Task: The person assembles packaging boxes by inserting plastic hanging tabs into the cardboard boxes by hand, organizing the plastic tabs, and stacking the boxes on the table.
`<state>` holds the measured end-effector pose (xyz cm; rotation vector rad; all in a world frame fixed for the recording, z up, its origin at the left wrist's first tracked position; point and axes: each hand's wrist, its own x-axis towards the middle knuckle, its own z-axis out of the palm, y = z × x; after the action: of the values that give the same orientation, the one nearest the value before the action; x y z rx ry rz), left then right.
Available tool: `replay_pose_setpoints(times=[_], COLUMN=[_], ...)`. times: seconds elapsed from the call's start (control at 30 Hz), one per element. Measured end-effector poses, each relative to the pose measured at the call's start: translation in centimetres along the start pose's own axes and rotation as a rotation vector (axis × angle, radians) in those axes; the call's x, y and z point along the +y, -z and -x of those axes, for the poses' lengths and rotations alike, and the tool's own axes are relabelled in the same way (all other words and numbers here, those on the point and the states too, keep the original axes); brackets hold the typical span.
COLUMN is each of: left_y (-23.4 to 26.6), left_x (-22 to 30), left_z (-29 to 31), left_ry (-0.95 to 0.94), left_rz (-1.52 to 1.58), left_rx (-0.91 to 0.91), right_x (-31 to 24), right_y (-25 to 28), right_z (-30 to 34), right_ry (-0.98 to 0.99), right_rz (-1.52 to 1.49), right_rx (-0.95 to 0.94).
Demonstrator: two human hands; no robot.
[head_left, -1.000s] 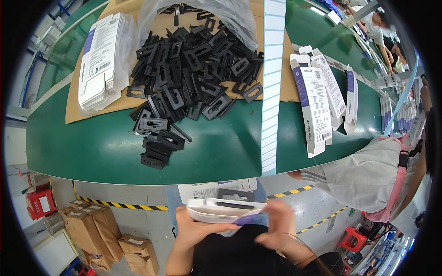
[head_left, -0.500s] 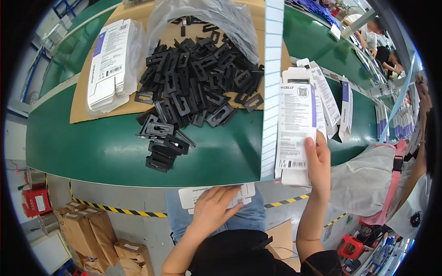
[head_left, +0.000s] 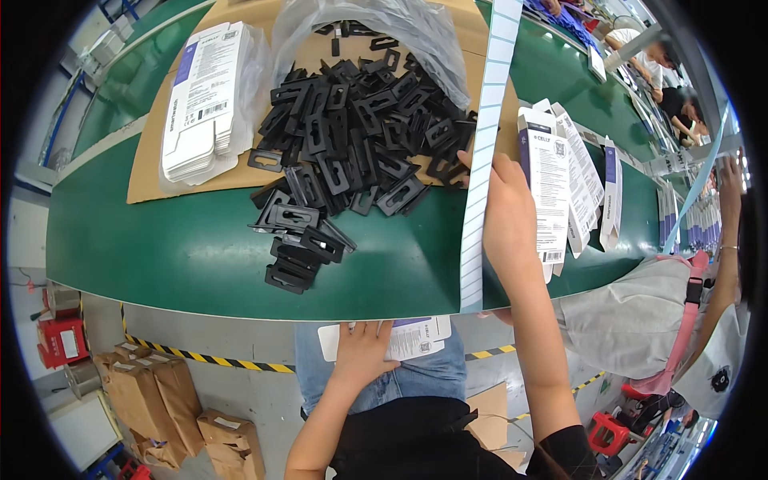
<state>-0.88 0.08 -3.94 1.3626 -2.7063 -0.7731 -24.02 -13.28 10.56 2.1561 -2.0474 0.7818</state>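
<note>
On my lap, just below the table edge, my left hand (head_left: pixel 366 352) lies with extended fingers on a flat white printed carton (head_left: pixel 420 338). Its thumb points out to the right. Across the table, my right hand (head_left: pixel 510 216) reaches to the pale blue-lined upright strip (head_left: pixel 474 264). Part of the hand is hidden by the strip, and fingertips show on its left side beside the pile of black slotted plastic pieces (head_left: pixel 320 136). Whether they hold a piece cannot be made out. Right of this hand stands a white and purple carton (head_left: pixel 548 196).
A stack of flat white cartons (head_left: pixel 200 104) lies in clear plastic on cardboard at the left. More cartons (head_left: pixel 582 180) lean at the right. A clear plastic bag (head_left: pixel 436 48) lies behind the black pieces. A co-worker in grey (head_left: pixel 620 320) sits at the right.
My right hand has let go of the white carton at the right and moved left to the strip. My left hand has shifted slightly on the lap carton, its fingers now pointing away.
</note>
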Motion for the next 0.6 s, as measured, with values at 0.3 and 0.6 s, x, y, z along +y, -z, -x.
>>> replay_pose_setpoints(times=[0.3,0.6], left_y=[1.8,8.2], left_x=[-1.1,-0.4], left_z=[1.5,4.2], left_ry=[-0.021,-0.034], left_rz=[0.185,0.342], left_rx=[0.208,0.053], right_x=[1.0,-2.4], right_y=[1.1,9.1], right_z=[2.5,12.5], right_ry=[0.025,-0.26], right_rz=[0.017,-0.682], right_rx=[-0.011,-0.235])
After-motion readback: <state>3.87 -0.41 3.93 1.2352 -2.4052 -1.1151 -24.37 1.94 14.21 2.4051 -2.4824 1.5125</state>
